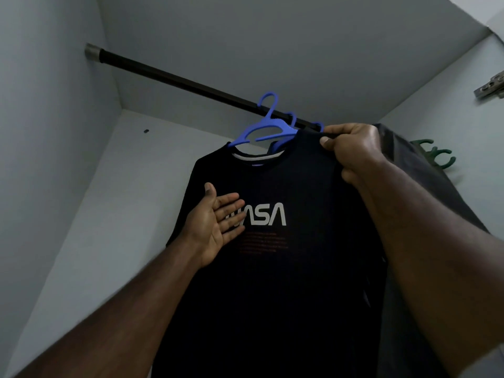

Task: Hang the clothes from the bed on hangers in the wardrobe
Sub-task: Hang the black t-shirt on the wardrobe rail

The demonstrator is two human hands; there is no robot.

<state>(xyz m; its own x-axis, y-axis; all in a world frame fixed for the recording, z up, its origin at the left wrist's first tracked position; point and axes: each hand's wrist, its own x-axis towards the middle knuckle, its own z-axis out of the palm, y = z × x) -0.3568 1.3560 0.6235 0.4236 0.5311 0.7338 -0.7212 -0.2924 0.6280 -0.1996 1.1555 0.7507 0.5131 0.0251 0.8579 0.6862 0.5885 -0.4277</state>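
Blk tee (286, 186), blue hanger (261, 129).

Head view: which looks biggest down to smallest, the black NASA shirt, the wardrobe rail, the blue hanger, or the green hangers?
1. black NASA shirt
2. wardrobe rail
3. blue hanger
4. green hangers, partly hidden, so unsure.

we count one black rail (174, 77) running across the wardrobe. blue hangers (268, 129) on it: one in front for sure, and we make out two more blue hooks behind it, so three. one dark nasa t-shirt (286, 268) hangs there, one dark grey garment (425, 186) behind it. green hangers (436, 156) off to the right, number unclear. one metal hinge (491, 87). two hands up, left hand (215, 227) and right hand (354, 151).
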